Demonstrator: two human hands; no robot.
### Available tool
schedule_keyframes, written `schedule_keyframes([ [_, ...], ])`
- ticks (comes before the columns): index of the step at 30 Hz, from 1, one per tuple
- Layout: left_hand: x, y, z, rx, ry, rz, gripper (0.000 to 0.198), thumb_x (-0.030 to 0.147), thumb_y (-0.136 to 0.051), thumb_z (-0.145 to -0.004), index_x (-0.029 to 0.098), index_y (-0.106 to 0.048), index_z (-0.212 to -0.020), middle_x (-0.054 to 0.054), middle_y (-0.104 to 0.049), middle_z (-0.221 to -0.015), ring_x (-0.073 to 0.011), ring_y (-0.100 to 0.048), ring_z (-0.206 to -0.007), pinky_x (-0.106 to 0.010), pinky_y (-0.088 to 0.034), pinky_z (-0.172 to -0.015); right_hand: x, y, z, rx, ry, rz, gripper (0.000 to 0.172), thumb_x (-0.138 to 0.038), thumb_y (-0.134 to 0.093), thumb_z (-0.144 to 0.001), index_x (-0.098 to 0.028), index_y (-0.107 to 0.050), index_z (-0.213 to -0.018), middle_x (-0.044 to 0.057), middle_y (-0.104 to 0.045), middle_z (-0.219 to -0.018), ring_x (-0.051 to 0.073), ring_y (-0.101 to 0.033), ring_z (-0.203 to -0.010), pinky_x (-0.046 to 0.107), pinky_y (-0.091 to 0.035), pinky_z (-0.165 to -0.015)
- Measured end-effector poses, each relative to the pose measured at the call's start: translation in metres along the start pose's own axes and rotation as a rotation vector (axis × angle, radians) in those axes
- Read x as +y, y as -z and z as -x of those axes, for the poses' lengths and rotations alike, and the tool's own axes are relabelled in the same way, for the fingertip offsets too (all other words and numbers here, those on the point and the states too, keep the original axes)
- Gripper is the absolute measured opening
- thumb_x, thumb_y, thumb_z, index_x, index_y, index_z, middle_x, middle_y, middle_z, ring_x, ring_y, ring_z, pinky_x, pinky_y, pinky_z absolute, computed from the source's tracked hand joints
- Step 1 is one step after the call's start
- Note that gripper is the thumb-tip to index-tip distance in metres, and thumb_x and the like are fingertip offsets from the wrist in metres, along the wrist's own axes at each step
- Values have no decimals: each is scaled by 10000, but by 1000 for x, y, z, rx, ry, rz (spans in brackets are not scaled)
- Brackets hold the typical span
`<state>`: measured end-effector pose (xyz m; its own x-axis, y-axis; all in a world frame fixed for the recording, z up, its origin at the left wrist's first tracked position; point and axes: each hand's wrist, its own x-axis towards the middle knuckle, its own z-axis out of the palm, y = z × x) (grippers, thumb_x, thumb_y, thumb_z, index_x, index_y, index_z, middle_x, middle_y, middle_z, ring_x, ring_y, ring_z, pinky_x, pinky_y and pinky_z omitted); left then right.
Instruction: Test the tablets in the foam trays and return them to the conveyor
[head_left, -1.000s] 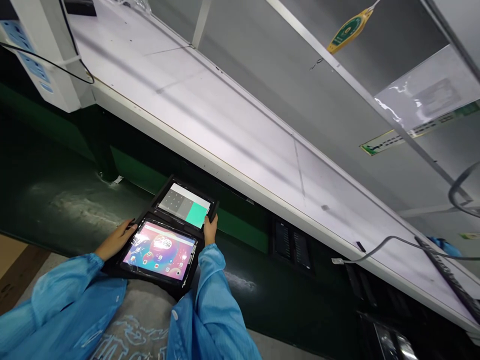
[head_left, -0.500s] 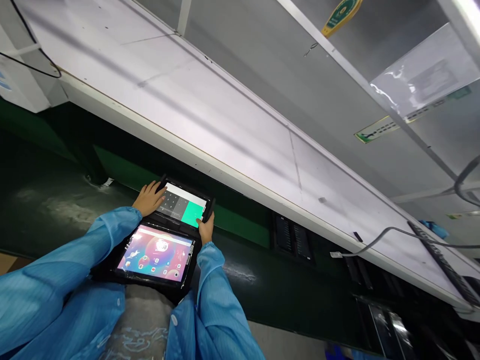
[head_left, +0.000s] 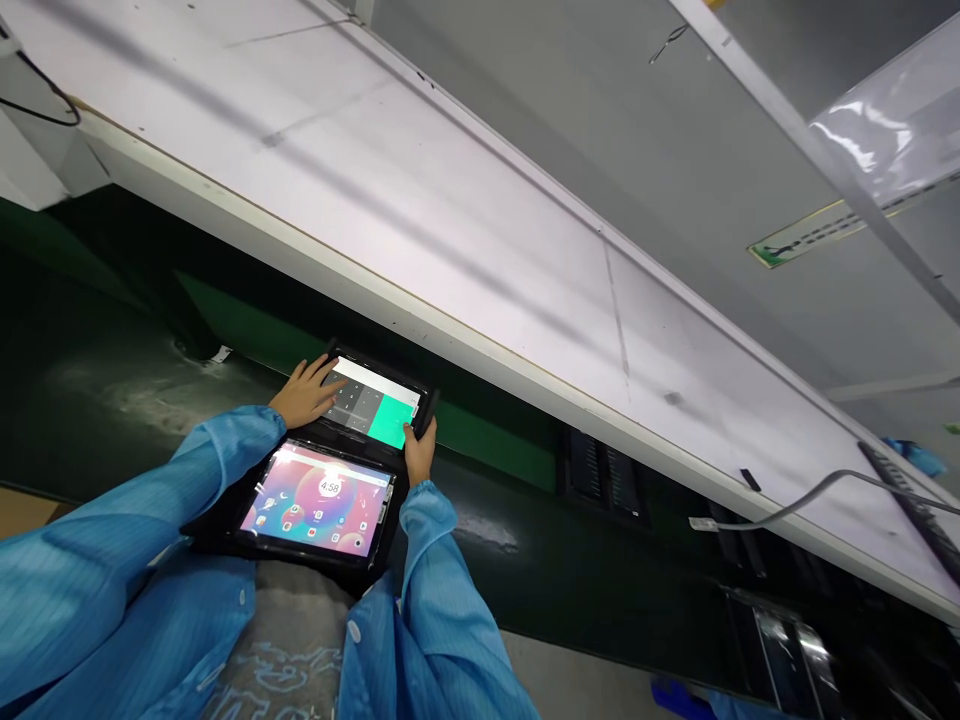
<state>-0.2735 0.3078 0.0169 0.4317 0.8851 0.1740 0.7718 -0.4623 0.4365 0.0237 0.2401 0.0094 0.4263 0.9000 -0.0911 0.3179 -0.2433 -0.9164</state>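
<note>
A tablet (head_left: 390,418) with a calculator keypad and a large green block on its lit screen is tilted between my hands. My left hand (head_left: 304,396) lies over its left edge, fingers spread, with fingertips on or just above the keypad. Around the right edge my right hand (head_left: 420,455) is closed, its thumb over the green part of the screen. Closer to my body rests a second tablet (head_left: 319,505), lit with a pink and blue home screen that reads 4:58. Dark material surrounds this second tablet, and neither hand is on it.
Beyond the tablets runs a long white shelf (head_left: 450,250) above the dark green work surface (head_left: 480,580). A grey cable (head_left: 795,500) with a pale connector hangs over the shelf edge on the right. Dark tablet-like panels (head_left: 787,650) lie at the lower right, near a blue object (head_left: 679,697).
My view has shifted slightly, moving the shelf and cable within the picture. My left fingers have moved a little over the keypad. The right hand keeps its hold on the tablet.
</note>
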Motion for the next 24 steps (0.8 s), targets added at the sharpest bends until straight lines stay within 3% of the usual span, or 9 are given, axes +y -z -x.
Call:
schedule_keyframes([
  [4,2,3,-4,-29,25,36,486,508,-421,-976,329,-600,-1391,-45,-306,-1651,-336,-198,-1547,-629,-116,-1232,-4,-1,0,23,-9,24,668,-401,-669,-811,-189,-482,-1415,141,-607,-1399,296,-561,-1303,462,-407,-1126],
  [8,6,11,3,48,134,37,529,461,-325,-1011,258,-536,-1451,-90,-258,-1666,-325,-121,-1565,-626,-109,-1235,-9,-1,1,23,-8,40,656,-403,-650,-813,-173,-492,-1407,158,-595,-1410,300,-565,-1297,469,-378,-1145],
  [10,10,14,25,116,236,102,570,471,-365,-995,222,-472,-1496,-117,-194,-1682,-342,-81,-1568,-631,-112,-1235,-10,-1,1,20,-10,40,650,-404,-643,-815,-174,-495,-1404,155,-596,-1410,293,-569,-1293,459,-381,-1144],
  [12,14,13,62,124,367,276,752,543,-495,-930,201,-317,-1575,-149,-173,-1682,-365,-127,-1557,-614,-177,-1232,-10,-1,1,18,-16,39,646,-408,-634,-820,-174,-493,-1405,150,-606,-1397,286,-577,-1282,446,-391,-1135],
  [15,17,8,131,-19,529,602,1030,622,-622,-833,234,-91,-1626,-144,-274,-1654,-347,-296,-1511,-523,-303,-1218,-8,-3,-1,19,-31,41,652,-408,-636,-819,-172,-489,-1409,147,-622,-1369,285,-590,-1258,435,-414,-1112],
  [18,16,6,184,-136,523,697,1178,605,-719,-750,285,3,-1624,-106,-224,-1677,-327,-263,-1525,-482,-264,-1243,-5,-5,-3,28,-50,49,671,-403,-656,-808,-176,-480,-1414,146,-617,-1371,292,-586,-1260,444,-412,-1112],
  [21,13,11,202,-215,441,635,1284,523,-800,-680,278,39,-1622,-108,-130,-1697,-336,-203,-1543,-497,-225,-1255,-4,-6,-3,32,-52,57,672,-393,-657,-810,-181,-473,-1420,140,-613,-1378,290,-581,-1269,447,-400,-1124],
  [24,12,16,190,-221,414,600,1219,536,-761,-730,273,24,-1624,-104,-144,-1692,-329,-229,-1537,-501,-252,-1248,-6,-5,-2,32,-43,63,656,-385,-651,-810,-169,-488,-1407,147,-618,-1368,294,-584,-1264,454,-403,-1120],
])
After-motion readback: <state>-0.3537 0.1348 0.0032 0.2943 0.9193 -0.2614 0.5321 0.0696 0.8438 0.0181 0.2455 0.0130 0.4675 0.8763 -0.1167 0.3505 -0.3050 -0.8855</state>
